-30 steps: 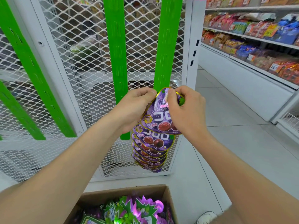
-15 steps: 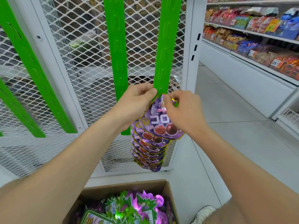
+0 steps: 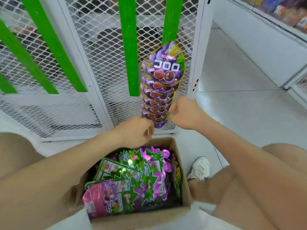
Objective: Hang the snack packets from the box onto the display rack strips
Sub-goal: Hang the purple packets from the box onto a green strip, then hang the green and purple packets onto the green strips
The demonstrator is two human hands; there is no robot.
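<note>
The snack packets (image 3: 126,180) lie loose in the box (image 3: 166,142), below the hung strip (image 3: 172,17). They look light, crinkly and slippery, so pinch one by its top edge. Your left hand (image 3: 135,132) and right hand (image 3: 184,113) hover loosely curled, apparently empty.

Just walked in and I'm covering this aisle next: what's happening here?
A person is stocking a display rack. A column of purple snack packets hangs on the right-hand green strip. The left hand and right hand, blurred and seemingly empty, hover by its lowest packets, above an open box with more packets.
</note>
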